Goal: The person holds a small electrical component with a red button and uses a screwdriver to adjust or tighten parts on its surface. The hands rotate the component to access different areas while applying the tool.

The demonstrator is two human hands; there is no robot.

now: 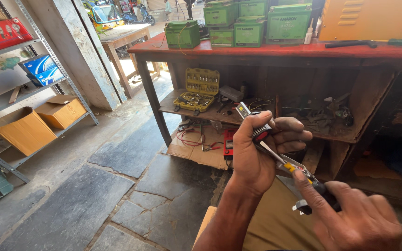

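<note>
The hands meet over the lap: the left hand [257, 153] is clamped around the middle of a slim silver metal tool with a red-and-black collar [262, 139], its steel tip poking up past the thumb. The right hand [357, 218] pinches the tool's lower end, where a yellow band and a black grip show; fingers hide how that end finishes, and motion blurs it.

Behind them stands a long wooden bench with a worn red top [275, 49], carrying stacked green boxy batteries [250, 23] and, to the right, an orange metal cabinet [373, 18] cut off by the frame. On the bench's lower shelf lies an open yellow plastic socket set case [198, 90] beside tangled wires and dark metal parts too cluttered to name. Below, a red handheld meter [229, 143] rests on flattened cardboard. To the left, a grey slotted-steel rack [47, 51] holds brown cardboard boxes [24, 130]. The floor is rough grey stone slabs [98, 204].
</note>
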